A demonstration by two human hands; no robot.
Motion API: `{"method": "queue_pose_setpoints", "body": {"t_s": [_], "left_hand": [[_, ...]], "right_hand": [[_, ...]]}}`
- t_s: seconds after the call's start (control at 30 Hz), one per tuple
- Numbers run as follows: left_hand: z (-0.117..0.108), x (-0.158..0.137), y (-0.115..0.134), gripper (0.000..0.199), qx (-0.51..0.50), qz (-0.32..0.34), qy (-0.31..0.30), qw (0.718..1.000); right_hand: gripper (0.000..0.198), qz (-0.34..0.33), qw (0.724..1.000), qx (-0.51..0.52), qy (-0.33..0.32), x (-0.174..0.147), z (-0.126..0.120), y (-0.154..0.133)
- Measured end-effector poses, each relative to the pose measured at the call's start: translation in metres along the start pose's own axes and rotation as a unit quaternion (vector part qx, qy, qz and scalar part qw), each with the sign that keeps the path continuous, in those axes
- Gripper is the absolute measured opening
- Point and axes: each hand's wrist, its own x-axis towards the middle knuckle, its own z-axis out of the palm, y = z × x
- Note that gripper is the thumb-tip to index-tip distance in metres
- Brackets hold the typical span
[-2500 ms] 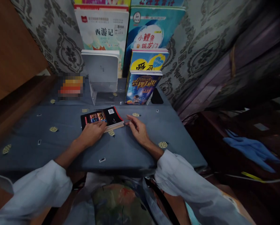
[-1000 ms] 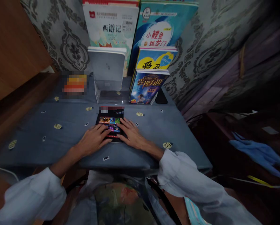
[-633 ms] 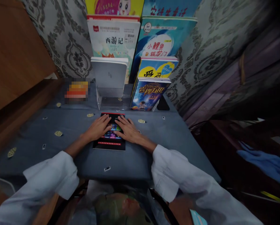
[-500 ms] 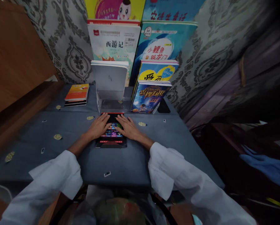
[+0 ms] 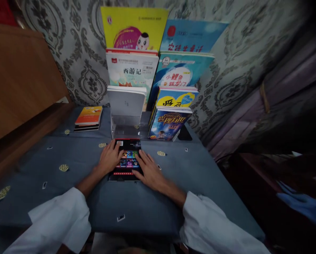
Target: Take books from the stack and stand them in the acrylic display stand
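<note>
A black book (image 5: 126, 174) with rows of small coloured pictures and a red strip lies flat on the cloth-covered table. My left hand (image 5: 110, 157) rests along its left side with the fingers spread over the cover. At its right edge my right hand (image 5: 150, 170) is open, fingertips touching the cover and the palm beyond the edge. Neither hand grips anything. Just behind the black book stands a clear acrylic stand (image 5: 126, 131) holding a plain grey book (image 5: 126, 105).
Behind rises a stepped display with a white book (image 5: 131, 67), a yellow book (image 5: 134, 28), a teal book (image 5: 184, 68) and a dark blue book (image 5: 170, 123). An orange book (image 5: 88, 115) tops a small stack at left. A black phone-like object (image 5: 184, 133) lies right.
My right hand has shifted rightward and nearer me, uncovering more of the black book. The left hand stays on the book's left side. The view has tilted up.
</note>
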Motion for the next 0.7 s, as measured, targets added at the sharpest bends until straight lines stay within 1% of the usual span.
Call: {"method": "queue_pose_setpoints", "body": {"t_s": [0.07,0.1,0.13,0.17,0.23,0.3,0.33,0.37,0.4,0.43,0.47,0.5,0.53,0.63,0.7], "left_hand": [[0.003,0.000,0.001,0.043,-0.074,-0.022,0.016,0.997],[0.004,0.001,0.001,0.044,-0.132,-0.036,0.025,0.990],[0.005,0.003,0.000,0.046,-0.207,-0.062,0.035,0.976],[0.005,0.005,-0.001,0.048,-0.286,-0.095,0.045,0.952],[0.003,0.011,-0.006,0.049,-0.413,-0.165,0.062,0.894],[-0.001,0.013,-0.011,0.046,-0.502,-0.248,0.081,0.824],[-0.003,0.011,-0.012,0.044,-0.541,-0.285,0.080,0.787],[-0.006,0.009,-0.012,0.043,-0.581,-0.311,0.063,0.749],[-0.008,0.005,-0.012,0.042,-0.626,-0.326,0.033,0.708],[-0.011,0.000,-0.009,0.042,-0.664,-0.326,-0.005,0.673],[-0.013,-0.005,-0.006,0.043,-0.690,-0.309,-0.041,0.654],[-0.016,-0.010,-0.003,0.044,-0.707,-0.287,-0.068,0.642],[-0.020,-0.014,0.001,0.045,-0.718,-0.271,-0.081,0.636],[-0.034,-0.022,0.012,0.050,-0.729,-0.255,-0.074,0.631],[-0.045,-0.023,0.019,0.052,-0.733,-0.239,-0.065,0.634]], "right_hand": [[0.069,-0.001,1.000,0.028,0.003,-0.009,0.003,0.001],[0.068,0.001,0.999,0.043,0.005,-0.011,0.005,0.002],[0.068,0.003,0.998,0.059,0.008,-0.013,0.007,0.004],[0.067,0.004,0.997,0.075,0.014,-0.014,0.010,0.005],[0.066,0.005,0.994,0.104,0.028,-0.014,0.014,0.008],[0.066,0.001,0.991,0.126,0.037,-0.015,0.018,0.011],[0.066,-0.002,0.990,0.135,0.039,-0.015,0.020,0.013],[0.066,-0.007,0.989,0.145,0.040,-0.016,0.022,0.014],[0.067,-0.012,0.987,0.155,0.042,-0.016,0.023,0.015],[0.067,-0.018,0.985,0.166,0.044,-0.017,0.024,0.017],[0.068,-0.023,0.983,0.177,0.045,-0.018,0.025,0.018],[0.069,-0.026,0.980,0.189,0.045,-0.018,0.025,0.019],[0.072,-0.026,0.978,0.203,0.045,-0.019,0.025,0.021],[0.082,0.011,0.966,0.250,0.070,-0.014,0.025,0.026],[0.086,0.051,0.946,0.303,0.103,-0.007,0.022,0.028]]}}
